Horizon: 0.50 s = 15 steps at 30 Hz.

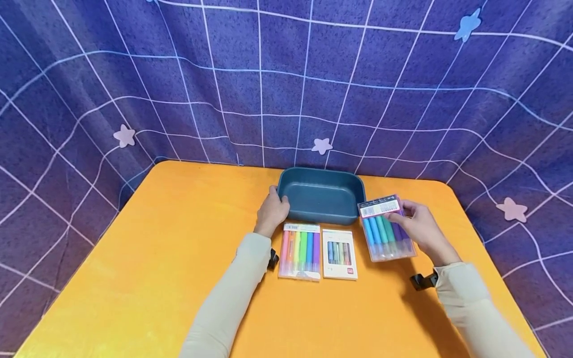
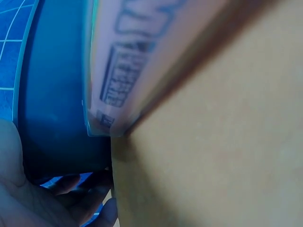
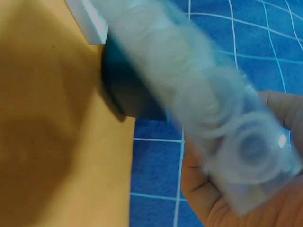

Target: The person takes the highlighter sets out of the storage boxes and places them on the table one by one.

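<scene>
A dark teal plastic bin stands at the far middle of the table. At its left end my left hand grips the wall, the fingers curled round the outside, as the left wrist view shows. My right hand holds a clear pack of markers by its right side, thumb across the front. This pack runs from blue through green to purple and tilts beside the bin's right end. In the right wrist view the pack's end shows round marker ends, blurred.
In front of the bin lie a clear pack of rainbow markers and a white box with a window showing several pens. The orange table backs onto a blue curtain with a grid and stars.
</scene>
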Tool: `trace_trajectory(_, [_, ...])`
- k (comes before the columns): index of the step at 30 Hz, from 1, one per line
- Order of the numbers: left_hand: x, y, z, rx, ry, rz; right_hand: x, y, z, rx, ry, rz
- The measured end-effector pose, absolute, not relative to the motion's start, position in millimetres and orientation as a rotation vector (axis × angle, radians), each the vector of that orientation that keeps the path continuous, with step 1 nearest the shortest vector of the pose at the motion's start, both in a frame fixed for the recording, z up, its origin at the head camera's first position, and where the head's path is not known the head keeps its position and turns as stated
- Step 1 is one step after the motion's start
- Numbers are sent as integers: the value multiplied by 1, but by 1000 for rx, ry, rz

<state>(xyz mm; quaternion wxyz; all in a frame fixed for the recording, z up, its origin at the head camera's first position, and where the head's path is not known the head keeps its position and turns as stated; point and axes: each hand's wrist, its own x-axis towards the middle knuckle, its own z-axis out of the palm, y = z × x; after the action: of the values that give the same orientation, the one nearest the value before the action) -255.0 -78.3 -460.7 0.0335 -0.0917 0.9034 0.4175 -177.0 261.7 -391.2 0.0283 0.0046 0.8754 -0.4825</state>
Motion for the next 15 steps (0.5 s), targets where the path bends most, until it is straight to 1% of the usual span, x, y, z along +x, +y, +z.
trace_trajectory(15, [-256, -76, -460, -283, 2795, 1256, -157, 276, -430, 204, 2461, -1548])
